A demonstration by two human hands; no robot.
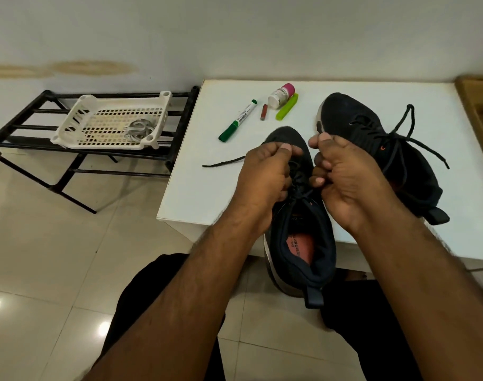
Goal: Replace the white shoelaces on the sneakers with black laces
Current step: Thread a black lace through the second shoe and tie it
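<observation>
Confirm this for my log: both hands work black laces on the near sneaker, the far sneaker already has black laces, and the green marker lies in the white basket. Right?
Not quite. The head view shows the green marker lying on the white table, left of the sneakers; the white basket sits on the black rack. The rest holds.

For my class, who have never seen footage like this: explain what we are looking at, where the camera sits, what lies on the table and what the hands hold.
One picture, from a camera worn on a person's head, looking down. The left hand and right hand pinch the black lace of the near sneaker, which overhangs the white table. A second sneaker, laced in black, lies behind. Also there: a green marker, a small bottle, a green clip.
</observation>
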